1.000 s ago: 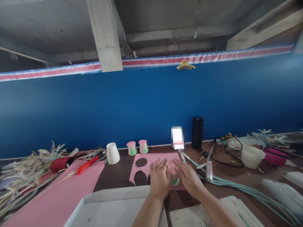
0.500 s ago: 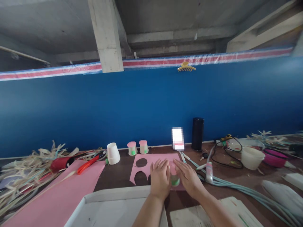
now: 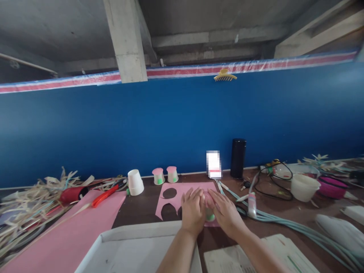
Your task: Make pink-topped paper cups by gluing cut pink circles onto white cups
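Observation:
My left hand [image 3: 193, 210] and my right hand [image 3: 226, 212] are pressed together around a small upturned cup [image 3: 210, 216] with a pink top and a green patch, mostly hidden between my palms. The cup stands on a pink sheet [image 3: 184, 191] with round holes cut out of it. Two similar small pink-topped cups [image 3: 165, 175] stand behind the sheet near the blue wall, and a larger white upturned cup [image 3: 135, 182] stands to their left.
A big pink sheet [image 3: 71, 235] and red scissors [image 3: 104, 195] lie left, beside a heap of straw [image 3: 31, 206]. A white box lid [image 3: 133, 250] sits in front. A black cylinder [image 3: 237, 158], cables [image 3: 273, 180], a white bowl [image 3: 305, 187], a glue tube [image 3: 251, 204] and pale cords [image 3: 298, 227] lie right.
My two hands have closed in tighter on the small cup, hiding more of it. The view shifted slightly.

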Demonstrator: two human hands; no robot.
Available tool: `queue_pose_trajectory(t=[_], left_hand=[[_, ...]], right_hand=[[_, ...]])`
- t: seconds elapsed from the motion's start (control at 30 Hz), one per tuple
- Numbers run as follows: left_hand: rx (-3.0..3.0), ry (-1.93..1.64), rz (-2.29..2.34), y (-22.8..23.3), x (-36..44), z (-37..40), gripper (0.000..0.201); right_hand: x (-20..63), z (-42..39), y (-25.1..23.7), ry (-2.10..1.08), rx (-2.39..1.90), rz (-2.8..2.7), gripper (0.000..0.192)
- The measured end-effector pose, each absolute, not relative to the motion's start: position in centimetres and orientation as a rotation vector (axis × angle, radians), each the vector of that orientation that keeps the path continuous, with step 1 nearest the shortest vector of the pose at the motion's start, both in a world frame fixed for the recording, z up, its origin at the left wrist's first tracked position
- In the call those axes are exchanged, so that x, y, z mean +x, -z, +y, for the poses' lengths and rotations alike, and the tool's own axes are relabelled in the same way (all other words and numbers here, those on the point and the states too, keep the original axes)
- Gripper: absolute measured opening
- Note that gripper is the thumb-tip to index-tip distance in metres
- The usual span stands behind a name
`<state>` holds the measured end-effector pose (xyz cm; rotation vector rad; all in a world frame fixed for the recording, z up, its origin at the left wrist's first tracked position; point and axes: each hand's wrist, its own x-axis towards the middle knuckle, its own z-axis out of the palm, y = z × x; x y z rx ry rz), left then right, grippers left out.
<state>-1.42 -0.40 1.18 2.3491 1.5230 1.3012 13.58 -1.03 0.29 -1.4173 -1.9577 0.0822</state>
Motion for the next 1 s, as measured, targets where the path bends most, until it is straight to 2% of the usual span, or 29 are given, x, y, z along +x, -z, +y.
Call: queue_pose_trajectory(t=[0.5,1.0], left_hand=[[2.391,-1.248,1.580,-1.8,-1.4,-0.9,0.037],[2.365,-1.256,1.597,-1.5,-1.5,-1.0,0.041]], right_hand=[[13.2,-1.1,-0.3,0.019,-1.469,-1.973,0.044],[13.5,0.0,-0.2,-0.068,-1.364,-1.907,0.043]])
